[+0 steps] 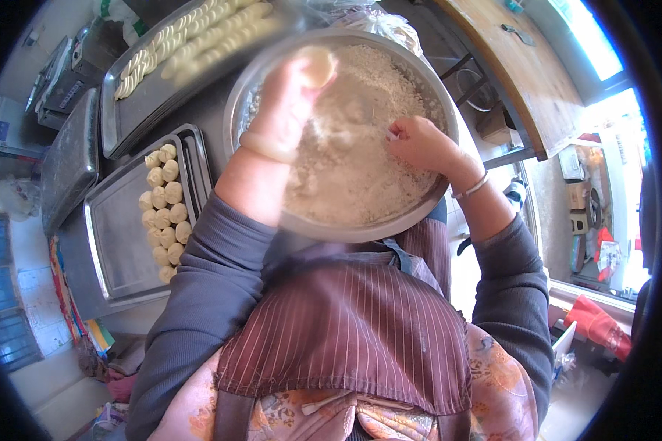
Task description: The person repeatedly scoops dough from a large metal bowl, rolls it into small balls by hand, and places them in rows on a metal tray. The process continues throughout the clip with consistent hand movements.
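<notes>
My left hand, blurred, is raised over the far left part of a large steel bowl and holds a pale round dough wrapper. A crumbly beige mixture fills the bowl, with a whiter patch near its middle. Low over the right side of the mixture is my right hand, its fingers curled together. A small whitish bit shows at those fingertips, but I cannot make out whether it is a held thing.
Left of the bowl, a metal tray carries several pleated buns. Beyond it, another tray bears rows of overlapping dough wrappers. A plastic bag lies behind the bowl. A wooden table stands at the right.
</notes>
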### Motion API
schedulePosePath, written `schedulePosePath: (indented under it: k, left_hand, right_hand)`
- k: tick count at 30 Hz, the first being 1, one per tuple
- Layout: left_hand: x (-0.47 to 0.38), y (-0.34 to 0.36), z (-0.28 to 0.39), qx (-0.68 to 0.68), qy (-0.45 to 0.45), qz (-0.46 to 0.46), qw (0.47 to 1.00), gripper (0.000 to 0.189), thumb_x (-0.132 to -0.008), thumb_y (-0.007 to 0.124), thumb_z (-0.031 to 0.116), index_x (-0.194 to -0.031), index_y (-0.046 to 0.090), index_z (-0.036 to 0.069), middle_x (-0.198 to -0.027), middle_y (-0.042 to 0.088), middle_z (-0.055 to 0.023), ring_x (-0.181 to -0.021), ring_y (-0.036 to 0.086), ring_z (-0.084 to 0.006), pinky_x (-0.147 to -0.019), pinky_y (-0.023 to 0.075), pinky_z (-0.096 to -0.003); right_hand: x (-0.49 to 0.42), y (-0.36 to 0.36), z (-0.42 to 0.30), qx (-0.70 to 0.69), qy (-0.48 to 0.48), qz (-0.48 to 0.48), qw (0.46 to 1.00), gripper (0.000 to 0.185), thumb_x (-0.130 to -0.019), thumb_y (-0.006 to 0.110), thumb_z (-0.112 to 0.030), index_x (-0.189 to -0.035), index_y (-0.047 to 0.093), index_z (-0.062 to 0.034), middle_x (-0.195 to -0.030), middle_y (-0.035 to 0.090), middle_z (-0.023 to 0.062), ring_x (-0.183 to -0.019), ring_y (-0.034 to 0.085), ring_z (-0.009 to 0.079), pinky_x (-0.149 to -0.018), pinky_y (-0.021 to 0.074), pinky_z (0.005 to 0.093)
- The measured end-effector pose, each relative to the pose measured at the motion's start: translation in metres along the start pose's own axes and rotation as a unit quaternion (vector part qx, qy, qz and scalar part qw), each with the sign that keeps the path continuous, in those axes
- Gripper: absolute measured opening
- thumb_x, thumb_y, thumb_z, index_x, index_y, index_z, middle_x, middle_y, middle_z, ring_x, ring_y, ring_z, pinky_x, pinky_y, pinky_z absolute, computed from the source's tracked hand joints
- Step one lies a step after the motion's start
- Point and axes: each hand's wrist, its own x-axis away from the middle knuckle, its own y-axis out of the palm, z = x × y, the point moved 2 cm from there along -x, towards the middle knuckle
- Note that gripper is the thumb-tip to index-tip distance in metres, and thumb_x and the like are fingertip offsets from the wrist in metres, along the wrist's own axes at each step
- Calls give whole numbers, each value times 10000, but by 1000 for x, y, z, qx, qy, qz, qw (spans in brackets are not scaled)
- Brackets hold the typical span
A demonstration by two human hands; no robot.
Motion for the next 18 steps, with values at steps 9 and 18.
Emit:
schedulePosePath:
  k: [9,18]
  left_hand:
    - [-8,-13,-15,-15,-14,45,999,430,-916,415,-36,-1330,438,-148,-1280,561,-300,-1139,634,-403,-921,587,-510]
    - [-16,-28,-21,-83,10,87,993,386,-901,433,-52,-1271,508,-136,-1269,580,-263,-1125,641,-371,-938,576,-501]
  right_hand:
    - [-19,10,-16,150,-44,25,987,197,-834,538,-111,-905,689,-6,-955,694,214,-969,670,393,-827,534,475]
    - [-21,-14,-3,-103,-101,-132,981,101,-846,605,-62,-893,645,18,-920,677,121,-772,626,267,-673,515,381]
